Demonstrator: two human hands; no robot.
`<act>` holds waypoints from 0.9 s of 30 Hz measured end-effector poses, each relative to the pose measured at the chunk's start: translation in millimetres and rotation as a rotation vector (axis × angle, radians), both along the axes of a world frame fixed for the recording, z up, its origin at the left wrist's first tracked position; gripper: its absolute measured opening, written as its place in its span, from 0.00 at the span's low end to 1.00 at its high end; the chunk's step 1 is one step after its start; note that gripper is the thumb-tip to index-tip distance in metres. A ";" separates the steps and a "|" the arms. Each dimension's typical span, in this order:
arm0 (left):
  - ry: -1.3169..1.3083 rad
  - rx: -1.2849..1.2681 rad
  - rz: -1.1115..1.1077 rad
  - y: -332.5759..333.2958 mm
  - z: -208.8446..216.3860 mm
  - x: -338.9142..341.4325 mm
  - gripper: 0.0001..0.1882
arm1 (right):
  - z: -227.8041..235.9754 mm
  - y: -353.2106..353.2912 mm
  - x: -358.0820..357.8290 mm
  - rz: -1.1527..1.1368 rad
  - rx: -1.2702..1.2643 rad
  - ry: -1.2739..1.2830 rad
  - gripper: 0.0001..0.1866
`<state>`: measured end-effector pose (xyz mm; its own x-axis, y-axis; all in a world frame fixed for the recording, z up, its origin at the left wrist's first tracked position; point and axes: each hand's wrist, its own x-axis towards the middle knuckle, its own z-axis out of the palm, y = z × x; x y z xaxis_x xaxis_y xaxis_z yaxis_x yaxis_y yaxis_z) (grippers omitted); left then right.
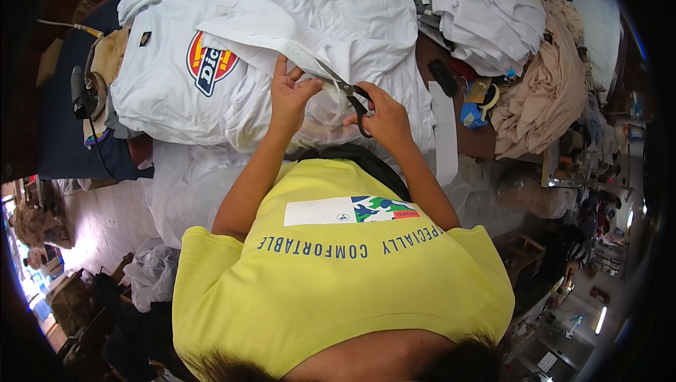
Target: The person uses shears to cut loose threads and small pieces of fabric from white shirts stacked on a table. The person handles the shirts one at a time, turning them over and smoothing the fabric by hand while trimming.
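My right hand (386, 116) is closed round the dark handles of a pair of scissors (347, 89). The blades point up and left, against the raised edge of a white T-shirt (257, 30). Just left of the blades, my left hand (289, 97) pinches the edge of that shirt between thumb and fingers. Whether the blades are cutting a thread or cloth is too small to tell. Beneath and beside the hands lie more white T-shirts, one with a red, yellow and blue chest print (211, 64).
At the right lie a heap of white garments (486, 19), beige cloth (539, 97), a tape roll (489, 100) and a black object (442, 76). An iron-like tool with a cord (79, 93) stands at the left. Clear plastic (186, 192) hangs below the table's near edge.
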<state>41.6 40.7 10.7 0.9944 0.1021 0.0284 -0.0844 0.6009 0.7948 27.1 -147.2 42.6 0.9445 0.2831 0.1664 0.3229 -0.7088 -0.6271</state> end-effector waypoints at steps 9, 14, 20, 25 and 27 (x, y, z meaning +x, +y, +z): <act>0.008 -0.021 0.016 8.1 0.3 8.1 0.45 | -7.0 -3.7 -8.0 -0.039 0.004 -0.001 0.32; -0.020 -0.011 -0.001 4.8 4.2 5.8 0.45 | -2.3 5.7 4.1 0.002 0.007 -0.150 0.35; 0.023 -0.003 0.027 9.6 1.9 8.6 0.45 | -5.4 -0.1 -1.6 -0.045 0.056 0.167 0.32; 0.009 0.022 -0.004 18.6 -0.6 14.7 0.42 | -4.7 2.9 -2.7 -0.068 -0.037 0.094 0.36; -0.005 0.021 -0.010 18.2 -1.6 13.8 0.42 | 2.5 10.2 0.0 -0.058 -0.053 0.045 0.35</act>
